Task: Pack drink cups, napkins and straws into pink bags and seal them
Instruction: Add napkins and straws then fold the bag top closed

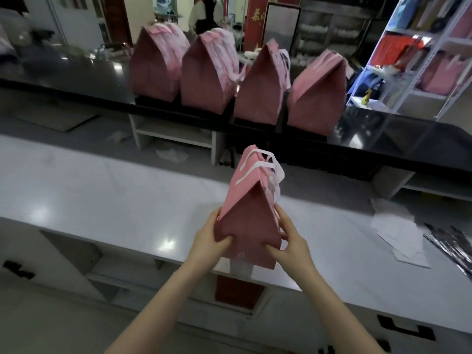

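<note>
A pink paper bag (249, 215) with white ribbon handles stands at the near edge of the white counter (102, 195), its top folded shut to a peak. My left hand (208, 238) grips its lower left side, thumb on the front face. My right hand (288, 241) grips the lower right side, fingers curled round the edge. What is inside the bag is hidden. Several closed pink bags (207, 75) stand in a row on the raised black ledge (76, 80) behind.
White napkins or papers (398, 233) and dark wrapped straws (452, 244) lie on the counter at the right. A white shelving rack (419, 60) holds folded goods at the far right. A person stands in the background behind the ledge.
</note>
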Tool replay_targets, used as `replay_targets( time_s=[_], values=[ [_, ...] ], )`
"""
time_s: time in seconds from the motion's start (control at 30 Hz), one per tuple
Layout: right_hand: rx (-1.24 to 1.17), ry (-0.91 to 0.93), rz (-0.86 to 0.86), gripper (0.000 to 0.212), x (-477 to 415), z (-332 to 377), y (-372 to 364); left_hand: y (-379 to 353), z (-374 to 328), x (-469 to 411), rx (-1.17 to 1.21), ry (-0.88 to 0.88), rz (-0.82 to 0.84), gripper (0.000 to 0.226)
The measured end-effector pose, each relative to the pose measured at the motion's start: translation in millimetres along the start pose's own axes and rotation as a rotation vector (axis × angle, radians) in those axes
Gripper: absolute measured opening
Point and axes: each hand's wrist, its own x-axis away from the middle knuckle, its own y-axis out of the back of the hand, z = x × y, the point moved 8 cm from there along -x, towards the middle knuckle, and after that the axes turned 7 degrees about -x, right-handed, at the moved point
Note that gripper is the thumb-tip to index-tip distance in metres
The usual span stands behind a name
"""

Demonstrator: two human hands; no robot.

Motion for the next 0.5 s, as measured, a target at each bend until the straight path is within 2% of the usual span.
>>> replay_targets(
  time_s=[0.23,0.5],
  values=[
    [-0.072,0.141,0.111,0.083,-53,100,-154,187,14,1,-0.086,-0.062,-0.195,0.071],
    [-0.131,0.272,0.219,0.087,-116,205,-294,365,15,-8,-0.151,-0.124,-0.403,0.064]
  ],
)
